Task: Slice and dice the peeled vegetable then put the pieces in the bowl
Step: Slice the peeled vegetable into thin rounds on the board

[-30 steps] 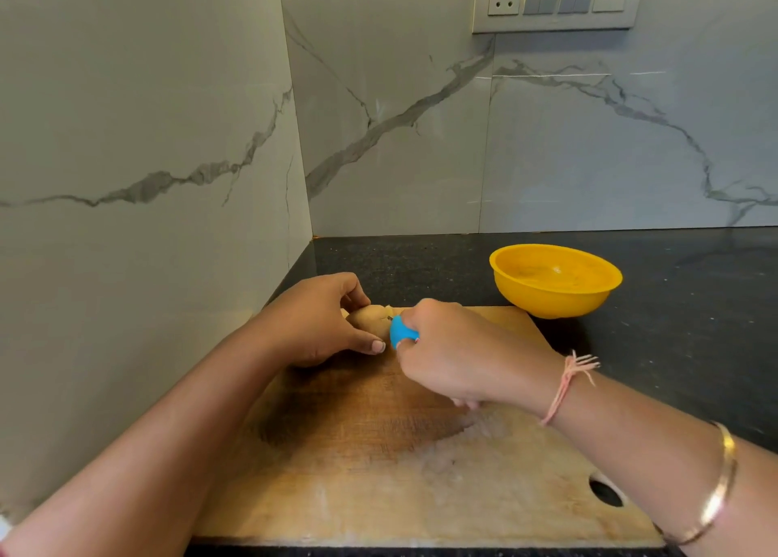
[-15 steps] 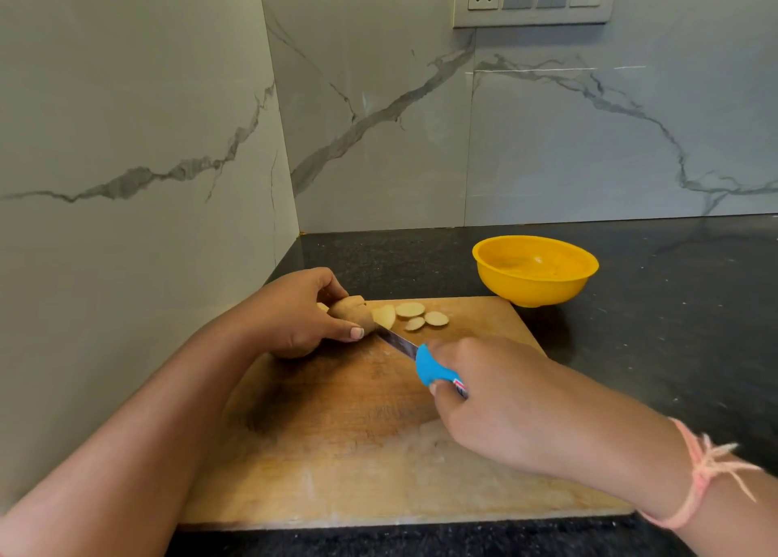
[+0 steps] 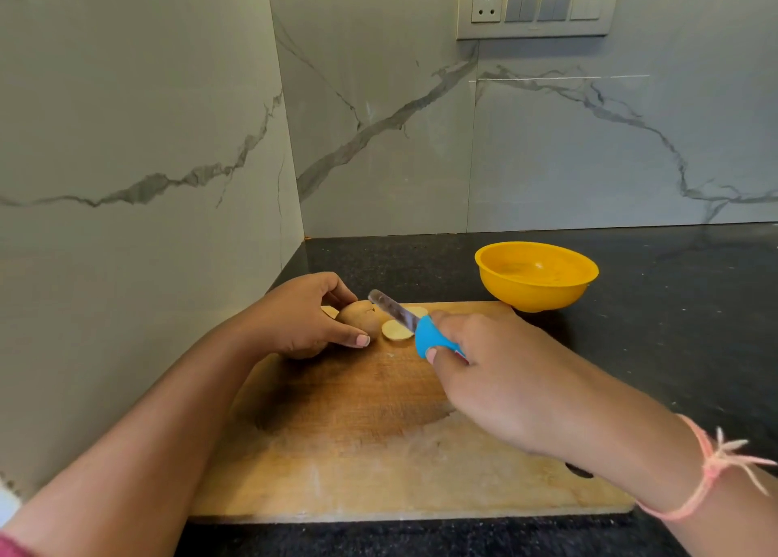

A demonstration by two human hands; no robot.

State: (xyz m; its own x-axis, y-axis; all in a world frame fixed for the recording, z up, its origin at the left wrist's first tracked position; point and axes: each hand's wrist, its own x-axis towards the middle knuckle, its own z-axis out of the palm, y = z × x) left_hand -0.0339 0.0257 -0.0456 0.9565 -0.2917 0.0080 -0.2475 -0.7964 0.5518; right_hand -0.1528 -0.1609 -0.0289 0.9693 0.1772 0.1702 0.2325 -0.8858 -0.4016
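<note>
My left hand (image 3: 305, 316) grips a brownish potato (image 3: 360, 316) at the far left of the wooden cutting board (image 3: 358, 451). My right hand (image 3: 492, 371) holds a knife with a blue handle (image 3: 431, 337); its blade (image 3: 391, 310) is raised and points up-left, just right of the potato. A pale round slice (image 3: 395, 330) lies flat on the board beside the potato, and more slices are partly hidden behind the blade. The yellow bowl (image 3: 536, 276) stands on the dark counter past the board's far right corner, and no pieces show in it.
Marble walls close in on the left and behind. A switch panel (image 3: 534, 3) hangs on the back wall. The black counter (image 3: 694, 325) stretches to the right of the board. The board has a hole near its right front corner.
The knife blade has lifted off the board and now sits above the potato's cut end. My right hand has moved slightly toward the potato. One second ago it covered the potato.
</note>
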